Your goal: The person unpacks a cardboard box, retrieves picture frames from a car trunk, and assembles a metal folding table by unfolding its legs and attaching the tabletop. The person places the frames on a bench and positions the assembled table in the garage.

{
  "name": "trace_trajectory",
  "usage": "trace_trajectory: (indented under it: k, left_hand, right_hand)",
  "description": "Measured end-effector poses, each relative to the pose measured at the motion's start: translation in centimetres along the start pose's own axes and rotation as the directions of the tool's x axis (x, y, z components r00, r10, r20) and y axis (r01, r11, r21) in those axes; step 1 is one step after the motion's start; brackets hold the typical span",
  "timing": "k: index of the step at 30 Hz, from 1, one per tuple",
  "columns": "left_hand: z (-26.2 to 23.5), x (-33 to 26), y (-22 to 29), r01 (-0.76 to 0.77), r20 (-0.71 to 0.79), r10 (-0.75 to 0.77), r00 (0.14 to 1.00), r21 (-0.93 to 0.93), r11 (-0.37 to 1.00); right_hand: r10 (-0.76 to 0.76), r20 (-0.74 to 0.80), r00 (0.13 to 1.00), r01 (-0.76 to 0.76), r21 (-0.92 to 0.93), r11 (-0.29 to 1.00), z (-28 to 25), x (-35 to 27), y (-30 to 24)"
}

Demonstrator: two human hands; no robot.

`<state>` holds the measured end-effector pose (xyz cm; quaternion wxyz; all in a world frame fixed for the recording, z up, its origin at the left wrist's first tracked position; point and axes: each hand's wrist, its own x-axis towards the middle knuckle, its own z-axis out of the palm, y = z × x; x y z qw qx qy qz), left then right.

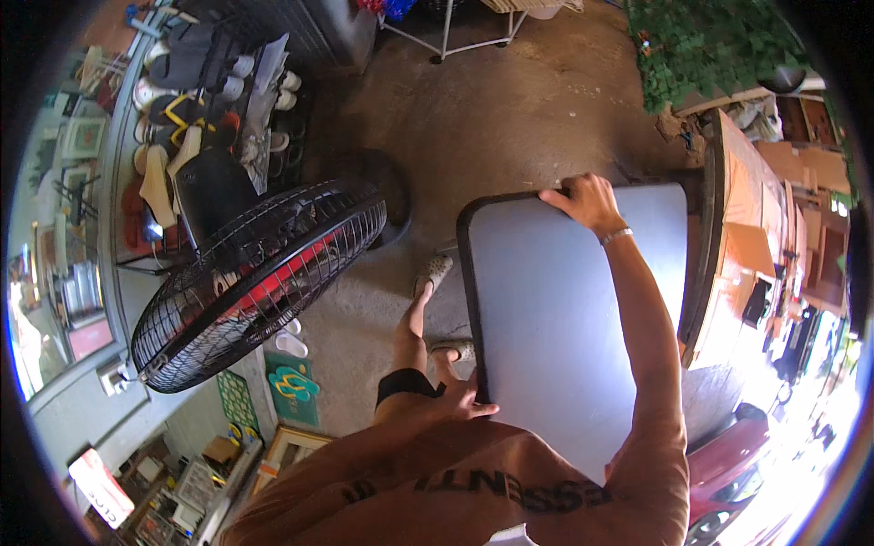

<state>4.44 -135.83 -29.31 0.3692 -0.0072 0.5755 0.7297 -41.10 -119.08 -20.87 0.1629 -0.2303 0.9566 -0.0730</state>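
A large pale grey tabletop-like panel [555, 300] with rounded corners and a dark edge stands in front of my body, a little to the right. My right hand [587, 202] grips its far edge, with the thumb on the grey face and the fingers curled over the rim. At the near left corner my left hand [462, 402] holds the dark edge, its fingers partly hidden from view. What lies beneath the panel cannot be seen.
A big black pedestal fan [264, 282] stands close on my left. Beyond it a rack holds several shoes [196, 118]. Cardboard boxes [751, 246] are stacked at the right. A white-legged metal frame [446, 36] stands on the concrete floor ahead. Flip-flops [293, 383] lie on a green mat.
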Motion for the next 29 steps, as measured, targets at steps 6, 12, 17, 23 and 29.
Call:
trace_trajectory:
  k: [6,12,17,23,29]
  left_hand:
    - [-5.9,1.8,2.6,0.471,0.308,-0.357,0.882,-0.618,0.630]
    - [-16.2,20.2,11.5,0.364,-0.042,-0.659,0.751,-0.806,0.466]
    - [-19.8,27.7,9.3,0.530,-0.134,-0.625,0.769,-0.413,0.741]
    - [-21.9,30.0,1.4,0.125,-0.228,-0.560,0.797,-0.843,0.522]
    - [-28.0,34.1,-3.1,0.373,-0.154,-0.589,0.794,-0.641,0.671]
  right_hand:
    - [0.011,-0.149,0.989,-0.009,0.013,1.000,-3.1,-5.4,1.2]
    - [-0.068,-0.248,0.966,0.091,0.081,0.993,-4.7,-9.3,0.6]
    - [-0.063,-0.272,0.960,0.082,0.060,0.995,-4.9,-9.2,-2.0]
    - [-0.082,-0.266,0.960,0.105,0.073,0.992,-3.1,-7.7,-2.8]
    - [-0.015,-0.240,0.971,0.043,0.112,0.993,3.0,-1.4,-0.6]
